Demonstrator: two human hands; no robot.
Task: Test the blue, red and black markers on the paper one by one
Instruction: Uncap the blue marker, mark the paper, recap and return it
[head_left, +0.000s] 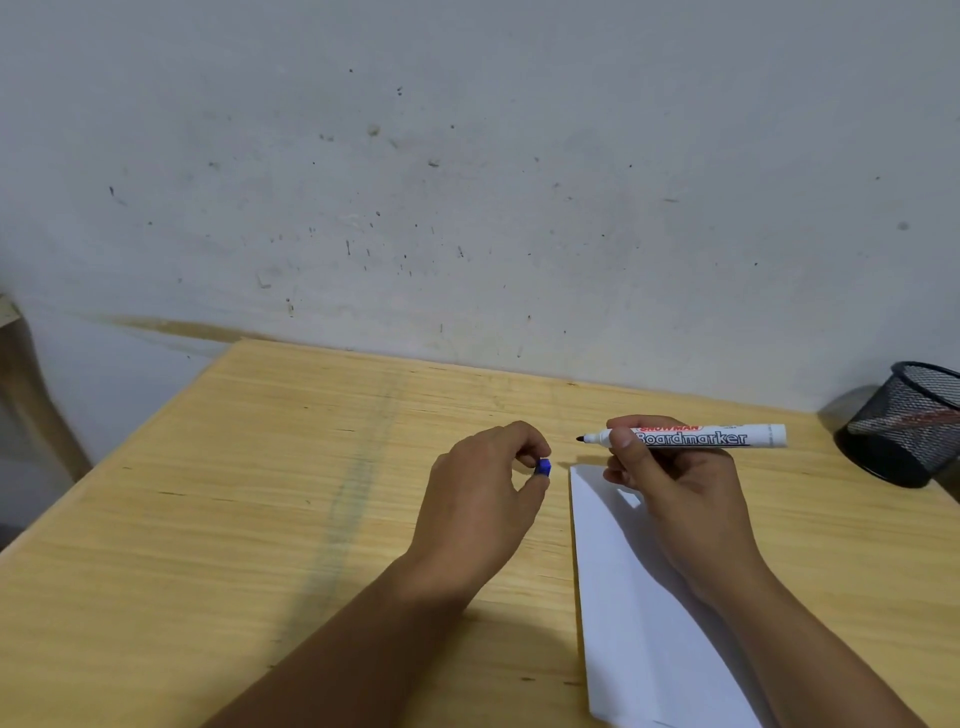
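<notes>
My right hand (670, 488) grips an uncapped white board marker (717, 435), held level above the table with its dark tip pointing left. My left hand (483, 499) pinches the marker's blue cap (543, 467) between thumb and fingers, a short gap left of the tip. A white sheet of paper (628, 613) lies on the wooden table under my right hand and forearm, which hide part of it. No marks show on the visible paper.
A black mesh pen holder (904, 426) stands at the table's right edge, with something reddish inside. The wooden table (234, 493) meets a scuffed grey wall at the back. Its left edge runs diagonally, with a wooden frame beyond.
</notes>
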